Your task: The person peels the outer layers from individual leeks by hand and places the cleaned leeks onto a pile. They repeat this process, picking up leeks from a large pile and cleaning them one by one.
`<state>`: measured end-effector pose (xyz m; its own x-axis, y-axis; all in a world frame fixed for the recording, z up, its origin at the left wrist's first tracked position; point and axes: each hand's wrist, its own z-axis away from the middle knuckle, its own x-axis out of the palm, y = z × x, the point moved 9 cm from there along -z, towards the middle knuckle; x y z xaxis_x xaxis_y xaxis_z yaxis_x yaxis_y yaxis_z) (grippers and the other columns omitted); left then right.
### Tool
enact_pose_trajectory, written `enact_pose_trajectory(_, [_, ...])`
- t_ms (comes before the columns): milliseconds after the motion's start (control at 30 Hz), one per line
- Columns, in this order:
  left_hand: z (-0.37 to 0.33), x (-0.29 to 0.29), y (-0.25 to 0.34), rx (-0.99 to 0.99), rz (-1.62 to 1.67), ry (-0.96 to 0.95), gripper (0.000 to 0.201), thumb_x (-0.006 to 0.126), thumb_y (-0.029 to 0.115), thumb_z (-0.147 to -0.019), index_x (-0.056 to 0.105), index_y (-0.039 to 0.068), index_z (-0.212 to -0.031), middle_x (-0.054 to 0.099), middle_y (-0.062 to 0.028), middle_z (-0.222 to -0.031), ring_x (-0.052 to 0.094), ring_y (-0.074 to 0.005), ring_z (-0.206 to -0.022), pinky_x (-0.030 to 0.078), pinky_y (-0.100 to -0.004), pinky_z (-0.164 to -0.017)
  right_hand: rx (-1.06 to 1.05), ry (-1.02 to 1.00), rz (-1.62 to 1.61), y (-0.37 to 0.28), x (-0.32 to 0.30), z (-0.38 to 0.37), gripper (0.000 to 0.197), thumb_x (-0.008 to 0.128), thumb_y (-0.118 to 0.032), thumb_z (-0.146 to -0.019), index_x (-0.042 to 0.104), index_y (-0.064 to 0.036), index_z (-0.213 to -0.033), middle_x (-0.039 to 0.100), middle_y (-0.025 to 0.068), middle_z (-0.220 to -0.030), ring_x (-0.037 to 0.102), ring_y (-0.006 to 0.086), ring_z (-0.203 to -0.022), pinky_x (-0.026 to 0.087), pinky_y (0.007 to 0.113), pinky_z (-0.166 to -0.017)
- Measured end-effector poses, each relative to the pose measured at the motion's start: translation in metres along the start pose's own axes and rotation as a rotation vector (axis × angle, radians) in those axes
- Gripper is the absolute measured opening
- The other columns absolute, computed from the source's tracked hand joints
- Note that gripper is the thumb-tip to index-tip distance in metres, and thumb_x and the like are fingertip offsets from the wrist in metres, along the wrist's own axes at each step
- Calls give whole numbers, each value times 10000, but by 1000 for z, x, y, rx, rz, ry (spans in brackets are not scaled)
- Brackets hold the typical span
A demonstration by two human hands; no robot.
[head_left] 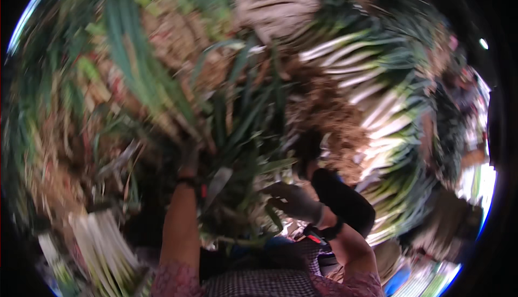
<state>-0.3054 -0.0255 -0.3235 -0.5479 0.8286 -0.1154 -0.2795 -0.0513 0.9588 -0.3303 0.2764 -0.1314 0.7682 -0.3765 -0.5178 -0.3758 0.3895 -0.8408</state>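
Observation:
My left hand (189, 154), in a dark glove, reaches forward to the lower ends of a bunch of long green leeks (154, 89). Blur and shadow hide its fingers, so whether they grip the stalks does not show. In a grey glove, my right hand (297, 201) hovers in front of my body, its fingers stretched to the left and apart. A loose green leaf (274, 217) hangs just below those fingertips; whether they touch is unclear. Dark green leaves (251, 116) lie between and beyond my hands.
Leeks with clean white shanks (377, 111) lie in a curved row at right, brown roots (329, 113) inward. Unsorted leeks (59, 97) heap up at left. White stalks (102, 243) lie at near left. A pale sack (278, 0) is at the back. My dark-clad leg (345, 202) is beside my right hand.

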Motion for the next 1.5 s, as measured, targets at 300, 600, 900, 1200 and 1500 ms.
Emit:
enact_pose_trajectory(300, [7, -48, -46, -368, 243, 226, 162, 571, 153, -838, 614, 20, -921, 549, -23, -754, 527, -146, -659, 427, -311, -631, 200, -284, -36, -15, 42, -23, 273, 613, -122, -862, 601, -54, -1126, 630, 152, -1045, 636, 300, -919, 514, 350, -770])
enact_pose_trajectory(600, [84, 10, 48, -273, 511, 8, 199, 610, 133, -833, 619, 3, -983, 587, -11, -818, 545, -108, -707, 449, -279, -628, 296, -75, -332, 4, 66, -90, 328, 534, -226, -943, 581, 20, -1154, 634, 56, -939, 572, 113, -826, 466, 263, -736])
enact_pose_trajectory(900, [162, 34, 81, -318, 502, -438, 131, 608, 116, -845, 654, -4, -870, 621, -25, -799, 549, -82, -675, 422, -225, -586, 477, 91, -483, -19, 85, -106, 237, 568, -196, -913, 630, 24, -972, 604, 13, -748, 516, 92, -634, 434, 264, -590])
enact_pose_trajectory(1200, [111, -49, 163, -74, 1098, -251, 438, 617, 279, -893, 480, 82, -1260, 577, -82, -1146, 558, -212, -1052, 483, -412, -874, -184, 283, 266, -128, 43, 11, 295, 619, -138, -856, 616, -39, -1134, 665, 124, -810, 631, 263, -658, 505, 366, -610])
enact_pose_trajectory(1500, [134, -98, 161, -85, 832, -51, 373, 556, 193, -926, 476, 37, -1254, 563, -90, -1156, 557, -236, -1043, 462, -396, -903, -62, 235, -33, -124, 76, -44, 424, 681, -316, -825, 586, -63, -1151, 647, 164, -1034, 643, 283, -915, 506, 368, -798])
